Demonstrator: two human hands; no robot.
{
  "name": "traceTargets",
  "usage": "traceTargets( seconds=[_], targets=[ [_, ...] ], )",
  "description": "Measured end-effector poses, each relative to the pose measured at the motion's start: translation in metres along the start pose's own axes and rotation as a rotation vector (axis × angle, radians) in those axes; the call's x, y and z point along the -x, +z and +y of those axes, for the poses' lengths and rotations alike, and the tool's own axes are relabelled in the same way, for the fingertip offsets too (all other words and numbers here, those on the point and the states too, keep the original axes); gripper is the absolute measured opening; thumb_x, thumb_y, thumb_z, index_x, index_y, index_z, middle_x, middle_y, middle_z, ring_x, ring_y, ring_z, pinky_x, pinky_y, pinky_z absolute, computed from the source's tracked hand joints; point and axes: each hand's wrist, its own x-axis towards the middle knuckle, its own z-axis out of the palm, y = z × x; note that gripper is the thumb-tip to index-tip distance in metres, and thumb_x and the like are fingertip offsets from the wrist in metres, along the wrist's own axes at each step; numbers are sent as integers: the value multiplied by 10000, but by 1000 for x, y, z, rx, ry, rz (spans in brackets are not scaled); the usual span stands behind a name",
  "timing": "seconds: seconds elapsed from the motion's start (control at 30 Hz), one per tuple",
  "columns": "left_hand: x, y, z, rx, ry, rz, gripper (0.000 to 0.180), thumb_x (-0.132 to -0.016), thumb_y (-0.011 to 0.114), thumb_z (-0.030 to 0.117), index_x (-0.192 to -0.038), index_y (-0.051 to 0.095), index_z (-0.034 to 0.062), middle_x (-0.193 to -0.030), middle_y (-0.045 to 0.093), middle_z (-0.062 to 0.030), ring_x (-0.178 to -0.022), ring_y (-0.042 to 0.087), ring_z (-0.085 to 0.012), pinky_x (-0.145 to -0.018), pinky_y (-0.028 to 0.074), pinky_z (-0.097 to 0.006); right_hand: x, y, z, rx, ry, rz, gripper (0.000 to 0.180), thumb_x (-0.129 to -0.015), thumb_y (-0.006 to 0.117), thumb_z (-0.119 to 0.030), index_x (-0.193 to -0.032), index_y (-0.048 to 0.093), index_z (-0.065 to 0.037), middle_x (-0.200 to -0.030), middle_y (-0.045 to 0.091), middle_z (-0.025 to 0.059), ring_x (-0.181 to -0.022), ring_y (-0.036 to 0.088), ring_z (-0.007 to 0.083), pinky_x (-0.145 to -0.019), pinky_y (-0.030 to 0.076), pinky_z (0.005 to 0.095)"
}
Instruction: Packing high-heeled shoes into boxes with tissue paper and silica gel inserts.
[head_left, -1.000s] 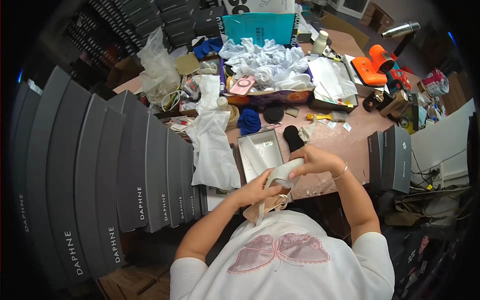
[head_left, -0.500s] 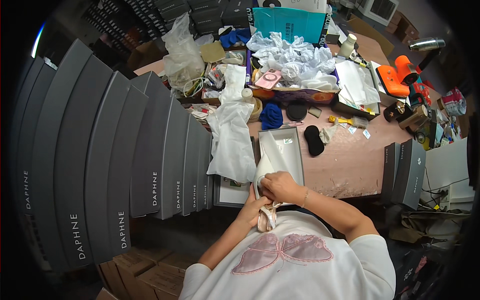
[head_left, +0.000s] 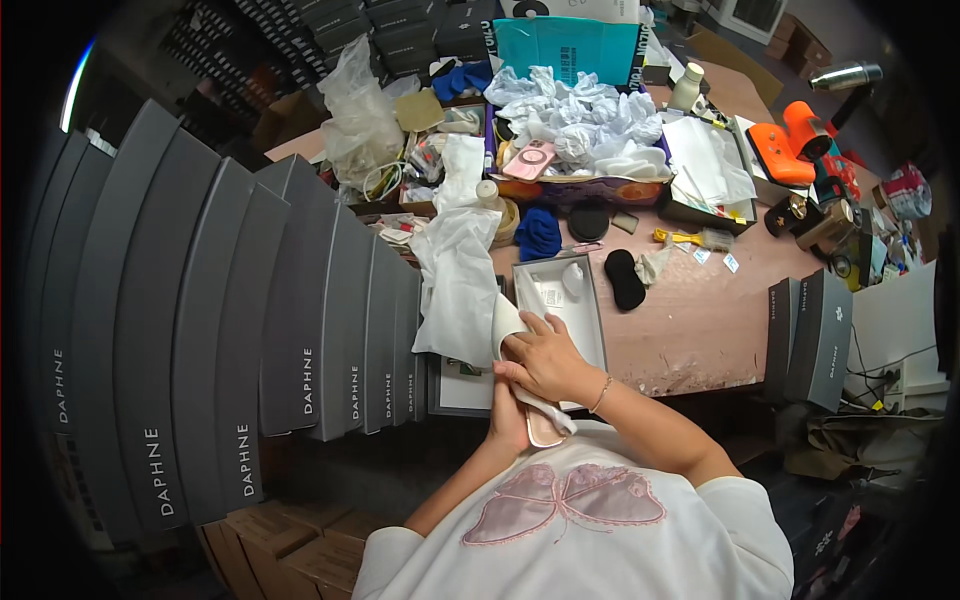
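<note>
A white sandal [head_left: 545, 425] with a pale insole and a white strap lies slantwise close to my body. My left hand [head_left: 508, 415] grips it from below, thumb laid along the upper side. Across the sandal's top lies my right hand [head_left: 548, 362], palm down with its fingers stretched and somewhat apart. A smooth white piece [head_left: 507, 318] sticks out beyond my fingers; whether it belongs to the sandal is hidden by my hands. Just past them stands an open grey shoebox [head_left: 601, 335], holding a small white item [head_left: 572, 280] and a printed label.
Tall grey shoeboxes [head_left: 225, 330] are stacked along the left. White tissue paper [head_left: 457, 290] hangs beside the open box. Behind it are a carton of crumpled paper [head_left: 575, 115], a blue cloth [head_left: 538, 233], a black pad [head_left: 626, 280] and a yellow-handled brush [head_left: 690, 238].
My right hand has gone from a pinch at the strap to stretched fingers on the sandal. The sandal has turned, and the white piece no longer covers the box's inside.
</note>
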Motion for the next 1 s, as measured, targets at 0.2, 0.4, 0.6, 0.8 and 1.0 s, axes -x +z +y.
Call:
traceTargets(
  seconds=[0.2,0.4,0.6,0.8,1.0],
  targets=[
    [-10,6,-28,-78,-14,-22,798,-901,313,697,-1478,206,156,-1481,308,-75,-1351,324,-249,-1103,284,-432,-27,57,51,-149,197,-158,750,-941,270,-616,-1133,585,38,-1255,515,271,-1383,201,457,-1072,126,663],
    [-19,0,25,-320,-13,39,771,-900,330,698,-1471,215,193,-1417,403,-132,-1280,431,-265,-1052,351,-476,2,16,21,-226,217,-212,708,-955,290,-586,-984,621,38,-1225,536,254,-1377,243,428,-1043,166,682],
    [-67,-7,41,-444,30,-4,382,-1023,378,352,-1322,372,114,-992,598,-113,-936,610,-212,-787,531,-350,33,3,-13,103,68,-89,574,-938,439,-510,-967,600,40,-1162,577,234,-1348,324,387,-1008,228,674],
    [-69,6,42,-374,50,-34,308,-1023,379,325,-1241,390,107,-880,592,-129,-820,638,-236,-698,555,-366,56,-34,-23,-47,41,-90,387,-903,538,-417,-989,579,-42,-1008,585,115,-1074,509,316,-948,349,499],
    [-76,21,36,-467,-6,-55,338,-1015,386,379,-1224,395,114,-846,595,-118,-779,634,-233,-699,544,-369,47,-7,12,-125,-48,-65,583,-960,370,-510,-958,552,44,-969,536,227,-1056,501,377,-1014,255,608]
  ],
)
